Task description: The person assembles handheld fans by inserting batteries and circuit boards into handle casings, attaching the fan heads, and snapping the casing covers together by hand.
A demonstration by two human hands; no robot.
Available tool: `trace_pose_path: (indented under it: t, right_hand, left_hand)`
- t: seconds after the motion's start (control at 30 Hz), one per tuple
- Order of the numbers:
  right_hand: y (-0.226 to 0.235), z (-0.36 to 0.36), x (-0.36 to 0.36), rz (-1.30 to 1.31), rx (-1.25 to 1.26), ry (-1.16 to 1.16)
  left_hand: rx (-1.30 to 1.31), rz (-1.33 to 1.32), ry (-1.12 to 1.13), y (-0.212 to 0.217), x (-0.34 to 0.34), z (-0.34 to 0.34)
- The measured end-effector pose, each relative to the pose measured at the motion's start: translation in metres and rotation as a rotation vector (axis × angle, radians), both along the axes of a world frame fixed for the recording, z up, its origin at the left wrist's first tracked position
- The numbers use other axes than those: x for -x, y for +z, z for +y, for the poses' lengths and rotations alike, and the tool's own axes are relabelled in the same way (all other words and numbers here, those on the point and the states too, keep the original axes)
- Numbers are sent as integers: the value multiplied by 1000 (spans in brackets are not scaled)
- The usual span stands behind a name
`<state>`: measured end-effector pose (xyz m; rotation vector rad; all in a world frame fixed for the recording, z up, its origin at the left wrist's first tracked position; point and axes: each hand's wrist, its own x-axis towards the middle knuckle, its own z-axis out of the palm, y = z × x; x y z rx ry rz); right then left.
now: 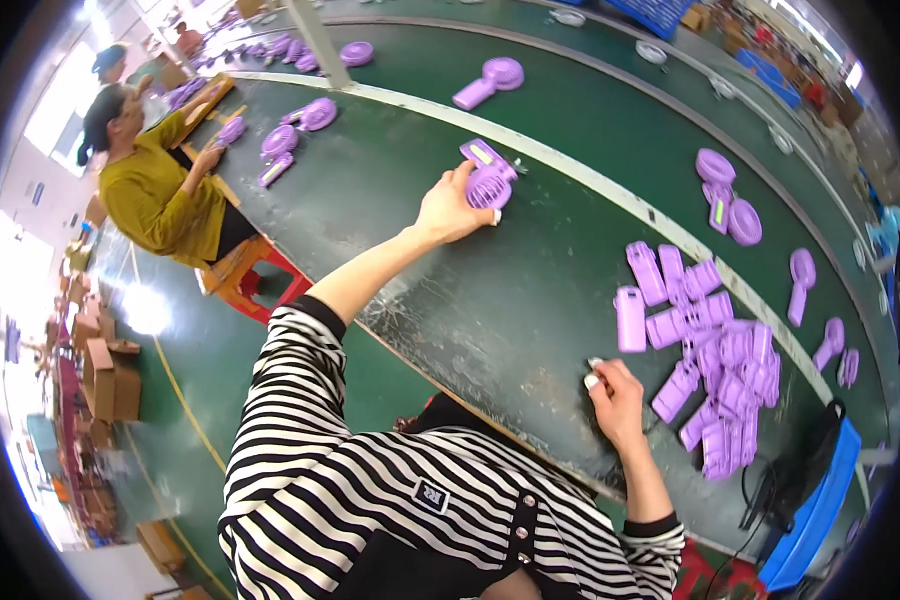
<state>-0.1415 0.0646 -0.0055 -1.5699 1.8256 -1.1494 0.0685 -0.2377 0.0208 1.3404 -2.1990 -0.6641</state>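
Note:
My left hand (pixel 448 208) reaches far out over the dark green worktop, its fingers round the edge of a purple handheld fan (pixel 489 190) with a round grille. A purple handle piece with a pale yellow-green strip (pixel 482 153) lies against that fan, close to the white rail. Nearer to me, my right hand (pixel 618 397) hovers over or rests on the worktop, thumb and fingers pinched together. Whatever may be between those fingertips is too small to name. Right of it lies a heap of purple fan handle casings (pixel 727 370), several deep.
A white rail (pixel 590 180) divides the worktop (pixel 450 320) from a green conveyor carrying purple fans (pixel 495 80). To the left, a co-worker in a mustard top (pixel 160 200) handles purple parts. A blue bin (pixel 815 505) with a black cable stands at the right.

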Motion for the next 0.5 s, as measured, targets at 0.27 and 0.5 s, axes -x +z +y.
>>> trace_pose_path:
  t: [0.27,0.5]
  right_hand:
    - [27,-14,-39,-947,-232,-177]
    - [21,14,-25,-944,-404,-349]
  left_hand:
    - [-1553,1310,-202,2,30,157]
    - [-1524,959,-359,-16,45,218]
